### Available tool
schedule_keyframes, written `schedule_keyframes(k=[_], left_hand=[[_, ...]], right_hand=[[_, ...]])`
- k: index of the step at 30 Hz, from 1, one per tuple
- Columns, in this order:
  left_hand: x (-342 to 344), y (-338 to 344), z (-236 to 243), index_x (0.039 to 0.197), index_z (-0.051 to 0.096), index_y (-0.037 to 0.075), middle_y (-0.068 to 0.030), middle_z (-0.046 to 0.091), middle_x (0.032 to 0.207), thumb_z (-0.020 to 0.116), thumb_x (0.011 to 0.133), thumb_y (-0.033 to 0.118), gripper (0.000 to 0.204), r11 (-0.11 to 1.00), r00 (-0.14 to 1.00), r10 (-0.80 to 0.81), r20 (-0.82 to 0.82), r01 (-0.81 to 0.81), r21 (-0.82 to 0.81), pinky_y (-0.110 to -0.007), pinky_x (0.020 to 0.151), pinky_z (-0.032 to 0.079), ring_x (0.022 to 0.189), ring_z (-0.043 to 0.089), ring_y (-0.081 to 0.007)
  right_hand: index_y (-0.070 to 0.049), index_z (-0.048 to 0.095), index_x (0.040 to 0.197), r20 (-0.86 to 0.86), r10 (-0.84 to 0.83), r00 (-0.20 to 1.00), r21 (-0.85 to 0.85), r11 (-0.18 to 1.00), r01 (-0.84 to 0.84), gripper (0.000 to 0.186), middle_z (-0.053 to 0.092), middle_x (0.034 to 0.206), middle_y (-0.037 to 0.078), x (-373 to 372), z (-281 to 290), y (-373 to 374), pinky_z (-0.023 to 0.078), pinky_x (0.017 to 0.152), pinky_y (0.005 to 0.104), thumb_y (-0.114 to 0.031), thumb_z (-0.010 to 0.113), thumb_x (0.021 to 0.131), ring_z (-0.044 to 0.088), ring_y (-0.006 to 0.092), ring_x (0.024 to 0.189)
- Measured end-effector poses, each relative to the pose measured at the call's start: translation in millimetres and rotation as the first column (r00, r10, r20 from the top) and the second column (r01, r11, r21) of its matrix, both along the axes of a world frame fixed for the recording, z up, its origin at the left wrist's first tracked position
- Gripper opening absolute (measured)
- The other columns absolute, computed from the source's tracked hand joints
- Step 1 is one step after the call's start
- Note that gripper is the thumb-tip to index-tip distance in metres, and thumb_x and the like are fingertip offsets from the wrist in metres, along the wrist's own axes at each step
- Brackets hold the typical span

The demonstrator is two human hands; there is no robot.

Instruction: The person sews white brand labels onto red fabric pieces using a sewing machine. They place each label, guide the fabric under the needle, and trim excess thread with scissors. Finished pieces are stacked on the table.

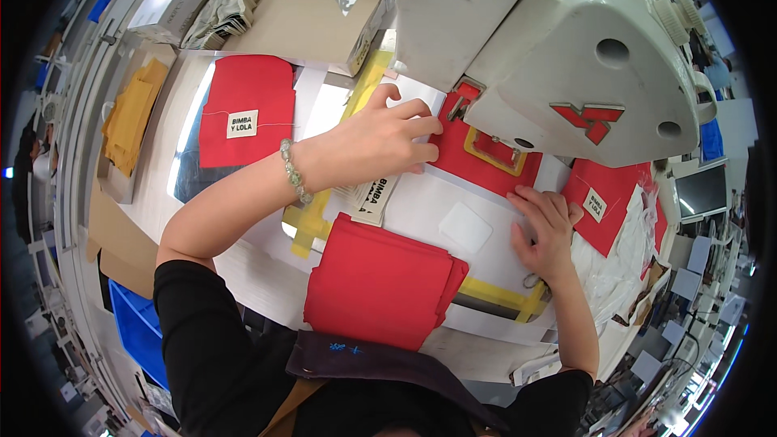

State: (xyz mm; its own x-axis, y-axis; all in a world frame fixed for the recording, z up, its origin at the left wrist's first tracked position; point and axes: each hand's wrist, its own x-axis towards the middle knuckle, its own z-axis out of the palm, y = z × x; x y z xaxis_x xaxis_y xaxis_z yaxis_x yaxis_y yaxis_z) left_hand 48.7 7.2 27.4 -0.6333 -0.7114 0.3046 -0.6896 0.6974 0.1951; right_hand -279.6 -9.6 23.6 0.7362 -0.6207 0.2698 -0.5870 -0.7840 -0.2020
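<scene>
A red fabric piece (494,182) lies flat under the head of a large white sewing machine (583,81). On it sits a yellow-edged frame (520,168), part of the machine's clamp. My left hand (388,137), fingers apart and partly curled, rests at the fabric's left edge. At the lower right edge my right hand (544,231) touches the fabric with spread fingertips. Several cream labels (374,201) with dark print lie beneath my left hand. In front of me is a stack of red fabric pieces (380,283).
Another red piece with a label (247,105) lies on the left. To the right, a labelled red piece (597,204) lies by crumpled clear plastic (611,275). Cardboard boxes (299,20) stand at the back left. Yellow tape (494,298) edges the white work plate.
</scene>
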Motion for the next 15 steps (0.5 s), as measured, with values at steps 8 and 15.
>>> schedule_keyframes(k=[8,15], left_hand=[[2.4,0.0,1.3,0.091,0.069,0.015,0.0008,0.062,0.106,0.073,0.080,0.024,0.014,0.999,0.999,-0.005,0.036,0.006,-0.036,-0.045,0.098,0.038,0.109,0.052,-0.0172],[2.7,1.5,-1.4,0.097,0.069,0.017,-0.0014,0.063,0.115,0.073,0.079,0.025,0.020,1.000,0.999,-0.008,0.051,0.008,-0.004,-0.046,0.097,0.034,0.115,0.052,-0.0171]], right_hand=[[-0.015,0.069,0.109,0.037,-0.067,0.997,0.005,0.998,0.066,0.042,0.065,0.117,-0.002,-3.4,-1.1,0.2,0.029,0.085,0.0361,-0.013,0.069,0.067,0.056,0.0191,0.098],[-0.014,0.071,0.106,0.017,-0.062,0.998,-0.026,0.998,0.062,0.039,0.066,0.116,-0.002,-2.8,-1.3,0.2,0.028,0.085,0.0358,-0.011,0.068,0.067,0.057,0.0190,0.095]])
